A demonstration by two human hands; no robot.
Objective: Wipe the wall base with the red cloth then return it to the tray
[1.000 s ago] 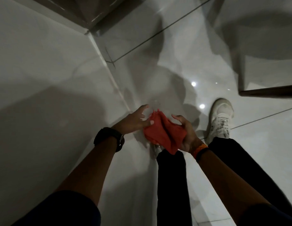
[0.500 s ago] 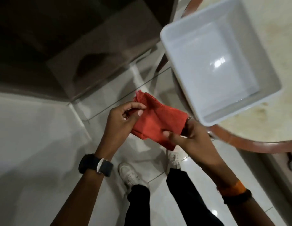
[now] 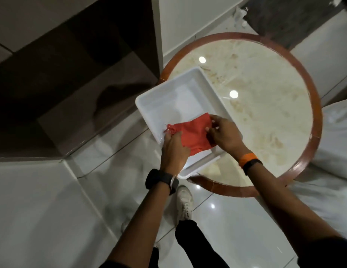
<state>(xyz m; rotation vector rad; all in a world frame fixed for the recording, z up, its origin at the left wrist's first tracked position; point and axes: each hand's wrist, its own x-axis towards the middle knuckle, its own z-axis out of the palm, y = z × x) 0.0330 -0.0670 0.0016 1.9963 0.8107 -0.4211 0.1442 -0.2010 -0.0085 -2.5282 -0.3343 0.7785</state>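
Note:
The red cloth (image 3: 192, 133) is folded and held over the near part of the white tray (image 3: 163, 101). My left hand (image 3: 173, 151) grips its near left edge. My right hand (image 3: 224, 134) pinches its right edge with the fingertips. The tray sits on a round table (image 3: 265, 105), its left corner hanging past the table's rim. Whether the cloth touches the tray's bottom I cannot tell. The wall base (image 3: 87, 196) runs along the floor at the lower left.
The round table has a stained pale top and a red-brown rim (image 3: 316, 120). A dark brown panel (image 3: 72, 84) stands at the left. White glossy floor tiles (image 3: 227, 219) lie below, with my shoe (image 3: 185, 202) and dark trouser leg near the table.
I have risen from the floor by the wall and turned to the table. Both hands carried the red cloth up and over the white tray.

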